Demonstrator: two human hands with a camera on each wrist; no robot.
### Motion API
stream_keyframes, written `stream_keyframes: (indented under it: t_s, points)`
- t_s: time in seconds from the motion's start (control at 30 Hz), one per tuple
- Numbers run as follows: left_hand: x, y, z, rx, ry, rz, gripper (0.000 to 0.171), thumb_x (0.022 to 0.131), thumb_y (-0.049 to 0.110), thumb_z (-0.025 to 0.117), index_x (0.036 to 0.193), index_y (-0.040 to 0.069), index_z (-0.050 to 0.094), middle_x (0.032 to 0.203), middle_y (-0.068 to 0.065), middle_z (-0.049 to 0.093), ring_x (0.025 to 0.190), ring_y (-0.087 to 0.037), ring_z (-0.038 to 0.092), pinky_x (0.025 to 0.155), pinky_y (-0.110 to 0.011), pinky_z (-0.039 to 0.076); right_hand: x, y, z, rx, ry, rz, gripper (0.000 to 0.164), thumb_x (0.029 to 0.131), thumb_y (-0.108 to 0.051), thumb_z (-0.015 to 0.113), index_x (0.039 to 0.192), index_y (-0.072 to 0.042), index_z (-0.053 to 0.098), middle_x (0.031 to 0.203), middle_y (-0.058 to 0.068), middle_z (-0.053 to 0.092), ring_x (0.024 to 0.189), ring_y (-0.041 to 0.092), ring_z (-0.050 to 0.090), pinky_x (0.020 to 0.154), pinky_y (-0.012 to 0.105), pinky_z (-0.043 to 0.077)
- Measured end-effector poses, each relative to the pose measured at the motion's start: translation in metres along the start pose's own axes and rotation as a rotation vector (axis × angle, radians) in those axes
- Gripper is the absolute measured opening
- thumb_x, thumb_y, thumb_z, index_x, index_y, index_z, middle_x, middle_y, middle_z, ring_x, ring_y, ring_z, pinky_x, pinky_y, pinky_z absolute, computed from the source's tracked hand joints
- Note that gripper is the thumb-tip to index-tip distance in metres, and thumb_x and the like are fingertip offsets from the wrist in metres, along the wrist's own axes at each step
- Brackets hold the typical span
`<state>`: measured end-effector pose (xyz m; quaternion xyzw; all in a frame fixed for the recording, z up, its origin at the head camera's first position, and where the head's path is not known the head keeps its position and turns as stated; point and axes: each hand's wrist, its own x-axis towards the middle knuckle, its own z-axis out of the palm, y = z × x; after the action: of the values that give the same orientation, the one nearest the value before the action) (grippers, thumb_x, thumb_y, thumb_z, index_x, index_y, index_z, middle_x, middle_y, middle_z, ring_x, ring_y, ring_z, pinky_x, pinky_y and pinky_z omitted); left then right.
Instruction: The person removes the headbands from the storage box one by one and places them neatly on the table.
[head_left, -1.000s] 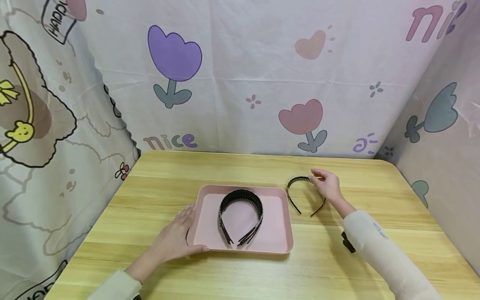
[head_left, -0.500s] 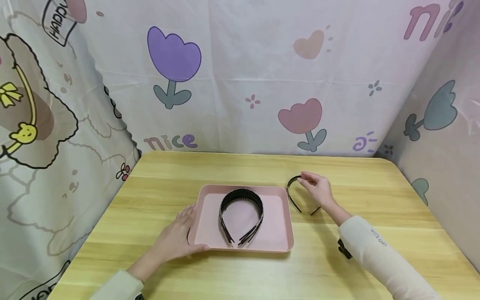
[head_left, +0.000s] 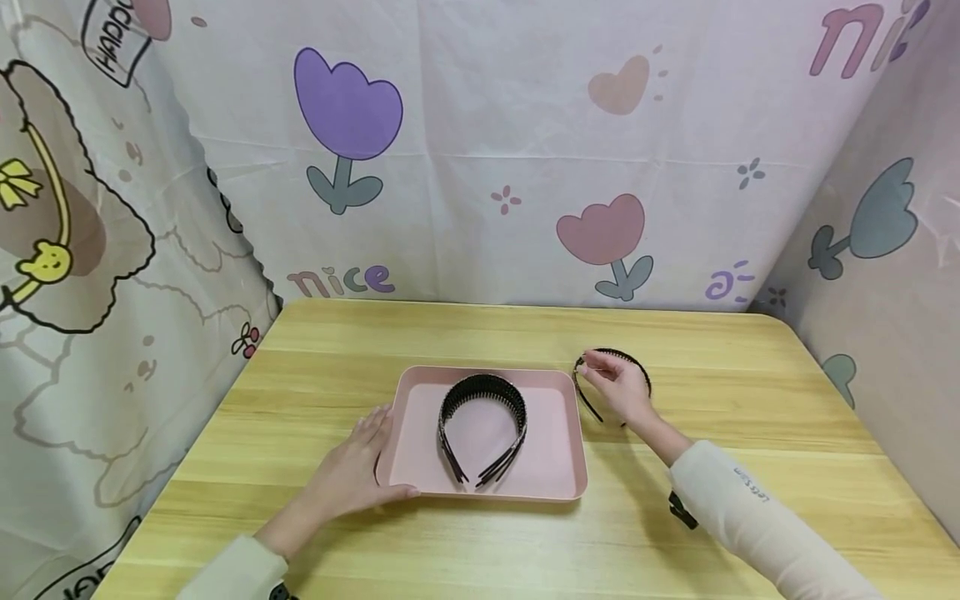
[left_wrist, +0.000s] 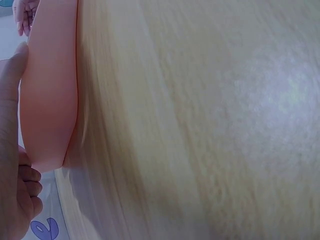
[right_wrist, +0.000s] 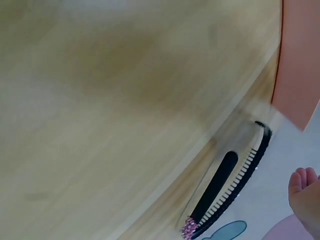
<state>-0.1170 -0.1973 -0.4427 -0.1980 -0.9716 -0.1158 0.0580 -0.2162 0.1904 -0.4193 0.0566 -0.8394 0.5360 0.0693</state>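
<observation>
My left hand (head_left: 348, 467) holds the pink tray (head_left: 555, 433) at its left end, thumb along the front side and fingers on the left side. In the left wrist view those fingers (left_wrist: 30, 186) bend at the tray's corner. Several black toothed headbands (head_left: 483, 386) lie stacked in the tray. Right of it, a thin black headband (head_left: 642, 371) lies on the table, its ends toward me. My right hand (head_left: 618, 390) is over this headband, fingertips near its left side. In the right wrist view the headband (right_wrist: 215, 184) shows pink sparkling stones, and the loosely bent fingers (right_wrist: 306, 176) are apart from it.
A wood-grain table (head_left: 337, 350) carries the tray. A printed cloth (head_left: 480, 100) hangs behind it and at both sides. The tray's right end stands close beside the single headband.
My right hand has moved left across the single headband, from its upper right to its left side. The headband stays in place. My left hand and the tray have not moved.
</observation>
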Motion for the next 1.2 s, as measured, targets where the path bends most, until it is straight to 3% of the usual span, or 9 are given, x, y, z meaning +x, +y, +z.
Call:
stream_keyframes:
  t_s: [0.17,0.47,0.77,1.2]
  points:
    - [0.000,-0.001,0.002,0.004,0.018,0.013,0.115,0.065,0.077,0.057,0.135,-0.012,0.038,0.146,-0.025,0.033,0.134,-0.038,0.035,0.110,-0.047,0.032,-0.002,-0.005,0.007,0.029,0.008,-0.021,0.035,0.085,-0.005,0.065,0.116,0.010,0.059,0.112,0.028,0.063,0.084,-0.009,0.058,0.074,0.003,0.047]
    - [0.001,-0.001,0.001,0.006,0.012,0.017,0.114,0.065,0.076,0.059,0.133,-0.013,0.039,0.145,-0.025,0.035,0.134,-0.038,0.035,0.110,-0.047,0.033,-0.004,-0.016,0.028,0.061,-0.024,-0.033,0.031,0.083,-0.001,0.065,0.111,0.011,0.061,0.107,0.028,0.064,0.086,0.002,0.064,0.075,0.005,0.049]
    - [0.002,0.001,-0.001,-0.011,-0.002,0.007,0.114,0.065,0.075,0.060,0.134,-0.013,0.039,0.145,-0.025,0.034,0.134,-0.039,0.035,0.110,-0.047,0.033,-0.008,-0.025,0.052,0.076,-0.089,-0.062,0.033,0.082,0.000,0.066,0.112,0.012,0.061,0.103,0.027,0.066,0.094,0.032,0.065,0.075,0.009,0.050]
    - [0.001,-0.001,0.001,-0.005,-0.003,0.003,0.115,0.065,0.076,0.059,0.135,-0.012,0.038,0.146,-0.025,0.033,0.134,-0.039,0.034,0.110,-0.047,0.032,-0.005,-0.029,0.074,0.074,-0.152,-0.069,0.032,0.079,0.001,0.068,0.110,0.011,0.063,0.097,0.026,0.068,0.088,0.033,0.066,0.072,0.017,0.055]
